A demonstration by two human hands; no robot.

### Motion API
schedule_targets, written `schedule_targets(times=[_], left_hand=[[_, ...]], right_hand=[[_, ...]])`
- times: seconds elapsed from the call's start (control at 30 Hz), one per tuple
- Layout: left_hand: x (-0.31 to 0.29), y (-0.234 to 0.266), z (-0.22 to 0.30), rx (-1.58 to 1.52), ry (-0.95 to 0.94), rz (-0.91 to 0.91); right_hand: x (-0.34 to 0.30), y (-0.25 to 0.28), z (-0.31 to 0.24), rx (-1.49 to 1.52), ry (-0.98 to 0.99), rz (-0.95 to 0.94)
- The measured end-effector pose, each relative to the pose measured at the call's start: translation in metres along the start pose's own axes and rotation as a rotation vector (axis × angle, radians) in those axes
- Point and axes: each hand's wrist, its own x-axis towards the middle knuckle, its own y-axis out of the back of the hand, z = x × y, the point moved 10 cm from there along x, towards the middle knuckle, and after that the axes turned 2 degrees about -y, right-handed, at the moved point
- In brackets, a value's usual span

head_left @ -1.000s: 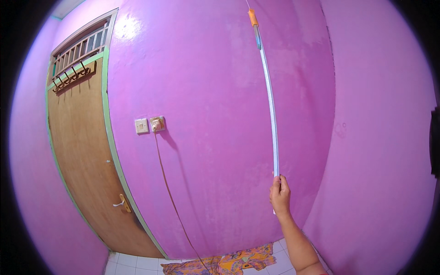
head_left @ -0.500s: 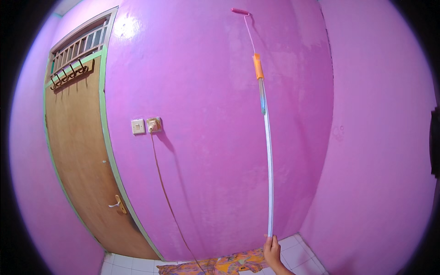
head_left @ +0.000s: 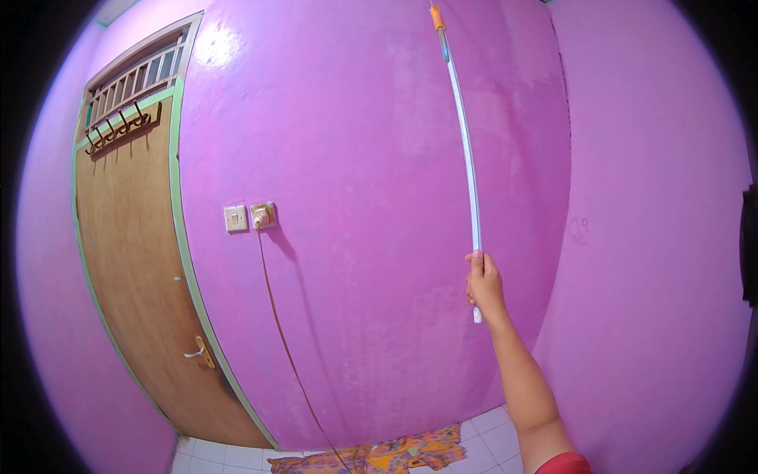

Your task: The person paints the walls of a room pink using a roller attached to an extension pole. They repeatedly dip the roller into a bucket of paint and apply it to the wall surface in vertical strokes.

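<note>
A pink wall (head_left: 379, 237) fills the view, with a wooden door (head_left: 134, 276) at its left. A long white pole (head_left: 466, 158) with an orange collar rises nearly upright against the wall to the top edge. The right hand (head_left: 483, 286) is closed round the pole near its lower end. A switch (head_left: 235, 218) and a socket (head_left: 263, 215) sit beside the door, and a cord (head_left: 284, 340) hangs from the socket.

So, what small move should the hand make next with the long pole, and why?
Probably draw the pole down along the pink wall. The right hand grips its lower end, and its orange-collared top runs past the picture's upper edge, so little upward reach seems left.
</note>
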Motion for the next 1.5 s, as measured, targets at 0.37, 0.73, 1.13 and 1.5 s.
schedule_targets(times=[0.37,0.73,1.13,1.5], left_hand=[[0.000,0.002,0.001,-0.046,0.043,-0.007],[0.016,-0.005,-0.017,0.062,-0.001,-0.082],[-0.004,0.001,-0.018,-0.061,0.056,0.018],[-0.002,-0.001,-0.013,-0.057,-0.007,-0.023]], right_hand=[[-0.113,0.020,0.156,-0.218,0.016,0.050],[-0.140,0.016,0.180,-0.218,0.119,0.082],[0.020,0.011,-0.007,0.036,0.015,-0.037],[-0.139,0.041,0.190,-0.322,0.170,0.115]])
